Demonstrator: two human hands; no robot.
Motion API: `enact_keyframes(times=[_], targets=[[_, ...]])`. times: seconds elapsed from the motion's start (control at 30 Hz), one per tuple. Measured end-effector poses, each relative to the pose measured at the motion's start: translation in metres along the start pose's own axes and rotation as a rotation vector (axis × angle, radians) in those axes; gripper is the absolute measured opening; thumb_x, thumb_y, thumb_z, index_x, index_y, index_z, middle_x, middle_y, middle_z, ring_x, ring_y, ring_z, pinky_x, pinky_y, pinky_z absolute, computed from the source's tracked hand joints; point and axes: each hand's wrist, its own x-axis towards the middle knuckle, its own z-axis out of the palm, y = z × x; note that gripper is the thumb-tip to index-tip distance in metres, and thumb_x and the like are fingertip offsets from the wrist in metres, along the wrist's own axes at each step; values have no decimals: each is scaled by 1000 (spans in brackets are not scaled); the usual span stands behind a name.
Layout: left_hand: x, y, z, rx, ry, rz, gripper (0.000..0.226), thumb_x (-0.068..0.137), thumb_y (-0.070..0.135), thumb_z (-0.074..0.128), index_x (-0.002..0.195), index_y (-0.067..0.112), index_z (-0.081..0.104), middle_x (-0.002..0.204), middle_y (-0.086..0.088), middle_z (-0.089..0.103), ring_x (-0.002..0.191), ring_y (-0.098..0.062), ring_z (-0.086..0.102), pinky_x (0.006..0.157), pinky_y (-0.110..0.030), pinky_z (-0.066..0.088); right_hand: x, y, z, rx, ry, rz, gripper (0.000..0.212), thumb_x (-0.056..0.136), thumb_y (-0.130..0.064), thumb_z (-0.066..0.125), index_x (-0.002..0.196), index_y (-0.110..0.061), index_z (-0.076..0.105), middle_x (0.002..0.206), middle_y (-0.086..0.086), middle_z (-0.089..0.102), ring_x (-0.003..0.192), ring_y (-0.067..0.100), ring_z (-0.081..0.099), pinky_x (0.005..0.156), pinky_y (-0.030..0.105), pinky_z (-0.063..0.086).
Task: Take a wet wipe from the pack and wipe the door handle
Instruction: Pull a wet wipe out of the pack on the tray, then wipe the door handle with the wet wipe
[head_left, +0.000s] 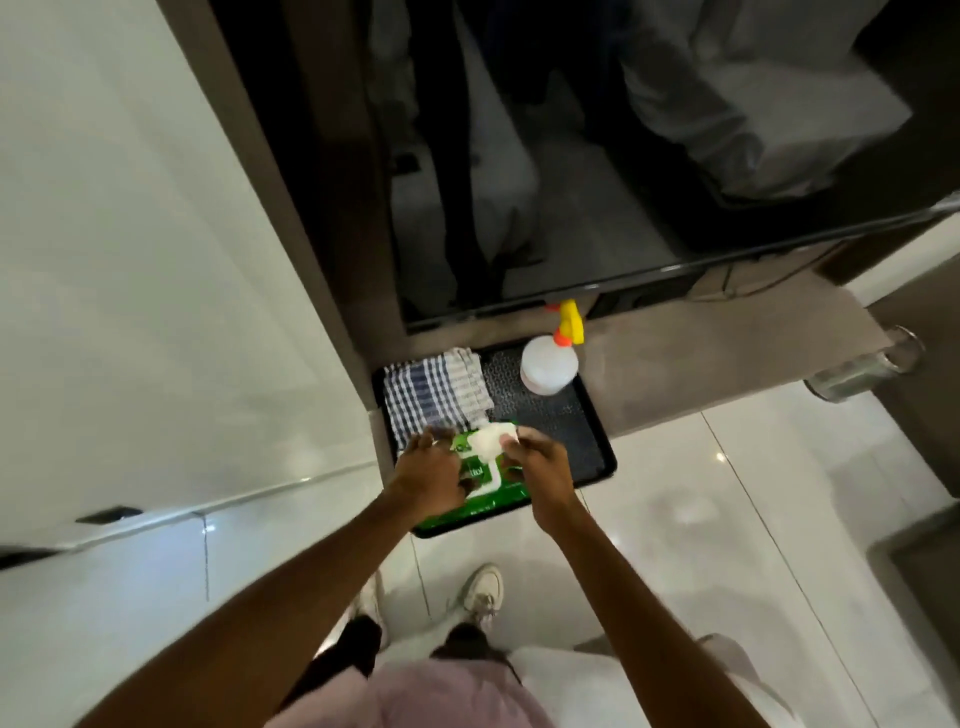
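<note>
A green wet wipe pack (485, 496) lies at the near end of a black tray (587, 441) on the floor. My left hand (434, 473) presses down on the pack's left side. My right hand (535, 460) pinches a white wet wipe (491, 439) that sticks up out of the pack's opening. A metal door handle (865, 371) shows at the right, on a dark door edge.
A blue-and-white checked cloth (434, 395) and a white spray bottle (550, 364) with a yellow-orange trigger also sit on the tray. A dark glossy panel (545, 182) rises behind it. White wall at left, glossy white floor tiles, and my shoes (483, 592) below.
</note>
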Motion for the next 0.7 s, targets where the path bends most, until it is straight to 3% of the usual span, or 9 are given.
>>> enact_keyframes(times=[0.07,0.13,0.2,0.27,0.3,0.37,0.47,0.57,0.7], targets=[[-15,-15,-24,-332,195,-72,36,101,36,58,123,14,75,138,-12,67,128,-32,61,100,-33,51,-1,-25,22,36,-72,0,12,94,-4,66,98,-12,75,85,8,72,73,20,65,65,31,54],[-38,-38,-49,-792,328,-152,22,102,14,59,110,8,78,112,-16,78,100,-30,73,74,-23,53,-8,-49,52,60,-180,-30,17,93,-2,67,99,-15,76,94,8,76,83,22,71,67,31,58],[-74,-67,-77,-1365,339,-179,26,109,18,51,108,11,77,107,-14,81,91,-26,75,75,-15,59,-26,-71,95,49,-326,-102,19,92,-1,67,102,-14,77,102,9,78,96,26,73,78,37,63],[-118,-105,-98,-1737,325,-146,42,112,38,40,108,18,77,104,-8,83,91,-29,79,81,-31,66,-50,-90,146,20,-477,-187,21,91,0,68,105,-14,77,104,11,77,100,26,72,90,44,59],[-140,-126,-104,-1775,346,-118,44,112,41,39,110,18,77,106,-9,83,93,-30,80,82,-37,67,-62,-98,172,2,-528,-221,22,90,-1,69,105,-15,76,104,12,76,98,26,72,89,45,60],[-193,-175,-107,-1722,490,-65,33,111,27,47,113,14,78,109,-15,81,95,-34,79,80,-39,67,-92,-109,235,-56,-604,-299,23,87,-4,73,106,-17,75,100,12,76,91,25,73,76,38,63],[-267,-250,-94,-1592,763,-92,22,95,3,69,94,20,83,95,-11,82,84,-30,79,73,-34,67,-132,-106,334,-77,-644,-354,29,87,1,74,109,-18,73,88,9,75,80,20,73,64,27,59],[-320,-314,-85,-1577,946,-184,21,96,7,74,86,23,83,82,-5,80,73,-21,77,66,-29,66,-162,-90,424,-43,-723,-339,32,87,2,73,114,-16,71,85,4,80,81,19,76,68,27,62],[-388,-411,-72,-1620,1143,-264,12,96,13,74,94,21,82,81,-2,81,69,-19,76,62,-26,64,-212,-59,546,-8,-807,-192,15,93,-9,68,106,-12,76,90,4,80,79,19,74,63,23,60]])
